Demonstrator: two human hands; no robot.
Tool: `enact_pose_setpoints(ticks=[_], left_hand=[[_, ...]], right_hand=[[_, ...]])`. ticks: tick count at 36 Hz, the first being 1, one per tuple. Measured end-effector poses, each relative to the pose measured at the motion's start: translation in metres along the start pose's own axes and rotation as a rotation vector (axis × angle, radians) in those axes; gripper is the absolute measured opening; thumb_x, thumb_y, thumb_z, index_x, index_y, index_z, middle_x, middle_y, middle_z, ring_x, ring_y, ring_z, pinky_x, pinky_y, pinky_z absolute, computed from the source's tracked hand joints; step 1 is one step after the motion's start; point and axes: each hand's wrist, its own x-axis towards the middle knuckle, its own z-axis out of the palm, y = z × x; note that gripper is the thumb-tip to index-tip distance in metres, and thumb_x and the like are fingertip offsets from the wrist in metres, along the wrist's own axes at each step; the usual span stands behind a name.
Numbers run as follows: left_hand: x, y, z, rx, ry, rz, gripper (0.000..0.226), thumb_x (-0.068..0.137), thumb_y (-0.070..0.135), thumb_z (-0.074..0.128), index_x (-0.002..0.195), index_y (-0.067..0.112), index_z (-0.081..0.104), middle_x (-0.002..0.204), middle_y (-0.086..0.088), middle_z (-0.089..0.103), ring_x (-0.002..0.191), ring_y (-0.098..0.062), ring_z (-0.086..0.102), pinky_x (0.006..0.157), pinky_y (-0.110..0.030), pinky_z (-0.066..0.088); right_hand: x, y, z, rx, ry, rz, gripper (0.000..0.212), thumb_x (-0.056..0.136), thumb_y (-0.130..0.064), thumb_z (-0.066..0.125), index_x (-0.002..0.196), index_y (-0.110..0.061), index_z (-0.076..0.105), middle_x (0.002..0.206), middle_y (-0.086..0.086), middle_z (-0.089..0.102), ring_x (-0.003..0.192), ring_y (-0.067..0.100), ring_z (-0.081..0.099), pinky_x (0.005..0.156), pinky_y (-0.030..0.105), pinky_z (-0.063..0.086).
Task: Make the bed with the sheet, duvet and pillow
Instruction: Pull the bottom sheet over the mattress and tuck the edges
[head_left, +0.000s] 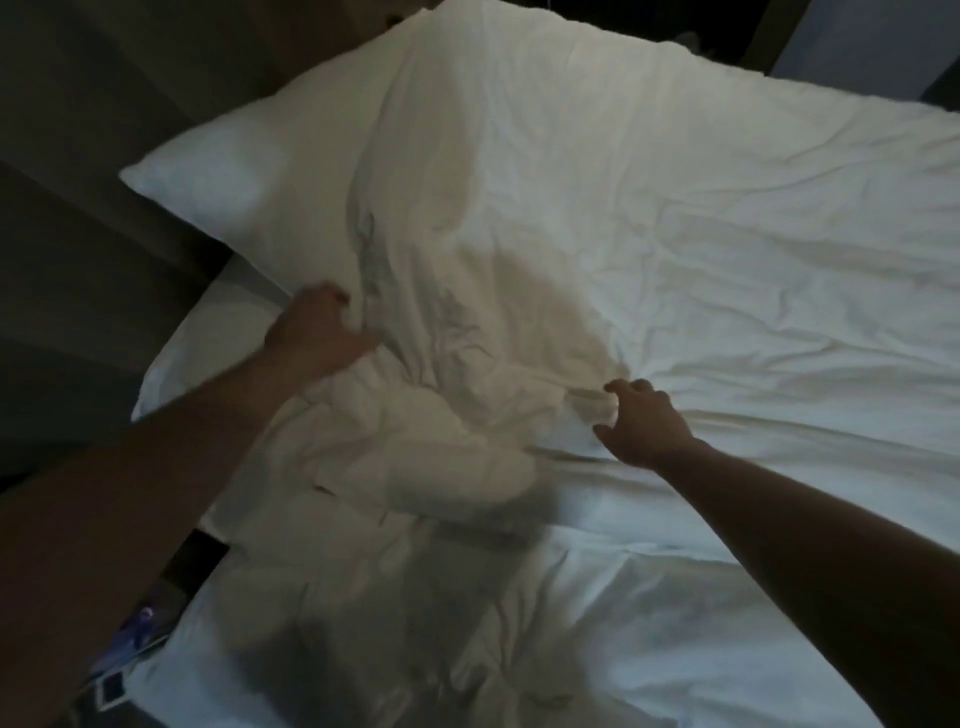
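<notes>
White duvet is gripped by both hands: left hand fisted in bunched edge beside pillow, right hand fingers curled round a fold.

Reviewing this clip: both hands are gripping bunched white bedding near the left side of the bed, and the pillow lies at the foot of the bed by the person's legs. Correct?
Not quite. Both the left hand and right hand do grip the bunched white bedding, but the pillow lies at the far end, beyond the hands. The head view shows it.
</notes>
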Motion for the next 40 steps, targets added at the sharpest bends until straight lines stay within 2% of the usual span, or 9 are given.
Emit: enact_pose_setpoints(ticks=[8,14,16,23,26,29,32,35,40], left_hand=[[0.067,0.087,0.012,-0.303,0.106,-0.108,0.116,0.076,0.059,0.074,0.157,0.010,0.006,0.157,-0.013,0.029,0.141,-0.029,0.035,0.115,-0.031,0.031],[0.079,0.100,-0.002,0.192,0.323,0.180,0.059,0.090,0.040,0.058,0.143,0.019,0.043,0.128,-0.020,0.059,0.114,-0.040,0.058,0.095,-0.044,0.048],[0.086,0.105,-0.014,0.187,0.396,0.269,0.052,0.091,0.035,0.057,0.139,0.020,0.048,0.124,-0.021,0.061,0.110,-0.042,0.059,0.091,-0.045,0.049],[0.105,0.124,-0.057,-0.214,0.710,0.250,0.065,0.088,0.052,0.048,0.144,0.018,0.048,0.138,-0.009,0.057,0.126,-0.029,0.053,0.104,-0.036,0.041],[0.102,0.109,-0.050,-0.127,0.539,0.048,0.067,0.087,0.044,0.059,0.146,0.016,0.043,0.141,-0.014,0.052,0.127,-0.034,0.050,0.103,-0.038,0.041],[0.102,0.099,-0.049,0.126,0.100,-0.156,0.083,0.083,0.043,0.073,0.145,0.000,0.037,0.140,-0.024,0.049,0.118,-0.038,0.056,0.088,-0.037,0.047],[0.113,0.119,-0.067,0.172,-0.014,-0.190,0.109,0.071,0.058,0.080,0.147,-0.003,0.032,0.139,-0.024,0.051,0.103,-0.034,0.062,0.076,-0.034,0.049],[0.137,0.146,-0.087,0.026,0.069,-0.154,0.143,0.060,0.067,0.081,0.155,0.009,-0.008,0.163,-0.016,0.010,0.144,-0.033,0.027,0.110,-0.041,0.035],[0.176,0.183,-0.091,0.010,0.270,0.024,0.145,0.056,0.082,0.070,0.156,0.007,-0.004,0.164,-0.012,0.002,0.149,-0.031,0.016,0.119,-0.042,0.021]], right_hand=[[0.014,0.038,0.028,0.065,-0.119,0.138,0.090,0.078,-0.064,0.066,0.150,-0.029,0.025,0.147,0.013,0.037,0.130,0.039,0.044,0.106,0.046,0.042],[0.016,0.055,0.032,-0.003,-0.035,0.165,0.049,0.084,-0.052,0.057,0.123,-0.023,0.049,0.125,0.009,0.060,0.114,0.032,0.060,0.091,0.037,0.048],[0.020,0.056,0.025,-0.049,-0.007,0.117,0.026,0.092,-0.037,0.052,0.114,-0.026,0.060,0.119,0.007,0.066,0.109,0.030,0.063,0.086,0.033,0.048],[0.034,0.043,-0.015,0.337,0.498,0.121,0.033,0.093,-0.023,0.052,0.126,-0.027,0.055,0.112,0.017,0.068,0.100,0.041,0.063,0.080,0.040,0.048],[0.036,0.053,-0.015,0.256,0.433,0.027,0.022,0.092,-0.023,0.055,0.114,-0.025,0.060,0.104,0.015,0.069,0.095,0.040,0.063,0.072,0.039,0.045],[0.041,0.059,-0.003,0.045,-0.058,-0.062,0.031,0.089,-0.031,0.050,0.116,-0.025,0.066,0.118,0.008,0.068,0.108,0.032,0.062,0.085,0.035,0.049],[0.049,0.050,-0.011,-0.132,-0.263,-0.098,0.028,0.084,-0.038,0.051,0.103,-0.024,0.067,0.113,0.004,0.068,0.106,0.026,0.063,0.083,0.032,0.050],[0.064,0.032,-0.043,0.005,-0.047,-0.107,0.012,0.080,-0.036,0.061,0.089,-0.030,0.067,0.101,0.000,0.070,0.096,0.023,0.065,0.077,0.028,0.049],[0.112,0.013,-0.091,0.403,0.454,-0.074,0.044,0.079,-0.019,0.064,0.123,-0.021,0.059,0.120,0.004,0.057,0.095,0.025,0.063,0.080,0.030,0.047]])
